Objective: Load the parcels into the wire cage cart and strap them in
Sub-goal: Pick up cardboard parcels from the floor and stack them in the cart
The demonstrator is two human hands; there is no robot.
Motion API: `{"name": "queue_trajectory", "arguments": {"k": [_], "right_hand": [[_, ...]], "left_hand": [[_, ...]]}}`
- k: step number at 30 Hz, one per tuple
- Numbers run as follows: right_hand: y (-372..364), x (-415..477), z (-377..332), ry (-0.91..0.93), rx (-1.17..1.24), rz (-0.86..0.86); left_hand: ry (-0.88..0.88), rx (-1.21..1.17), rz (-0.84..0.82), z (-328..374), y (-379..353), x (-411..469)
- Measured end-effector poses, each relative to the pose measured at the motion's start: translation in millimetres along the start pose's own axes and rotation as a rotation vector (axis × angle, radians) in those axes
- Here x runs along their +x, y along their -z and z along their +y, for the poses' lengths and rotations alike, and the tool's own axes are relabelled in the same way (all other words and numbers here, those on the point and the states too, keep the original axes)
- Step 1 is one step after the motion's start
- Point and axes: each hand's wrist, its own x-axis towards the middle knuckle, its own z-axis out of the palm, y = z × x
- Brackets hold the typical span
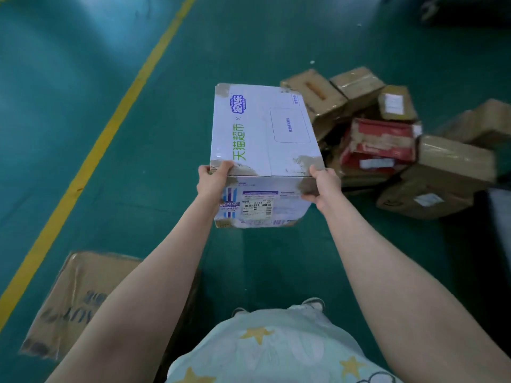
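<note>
We hold the white printed cardboard box (262, 150) in the air above the green floor (69, 92), out in front of our body. Our left hand (212, 180) grips its near left corner, fingers curled over the top edge; our right hand (322, 186) clamps the near right corner the same way. The heap of brown and red parcels (387, 139) lies just beside, on the right. We judge this as the loading step. The wire cage cart is not visible, so next we must turn to find it.

The person is wearing a pale mint top (279, 355) printed with yellow stars and white cloud-like shapes; grey-toed shoes (313, 302) are peeking out beneath it.
</note>
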Motion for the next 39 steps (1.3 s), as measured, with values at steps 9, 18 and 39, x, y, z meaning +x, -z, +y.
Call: {"name": "queue_trajectory", "arguments": {"k": [9, 18, 39], "right_hand": [[176, 32, -44, 0.046, 0.176, 0.279], [314, 50, -64, 0.063, 0.311, 0.519], [493, 59, -53, 0.038, 0.936, 1.178]], "left_hand": [[-0.054, 0.113, -0.323, 0, -188, -32], [-0.076, 0.289, -0.564, 1, -350, -64], [-0.217, 0.822, -1.237, -6, -658, -146]]}}
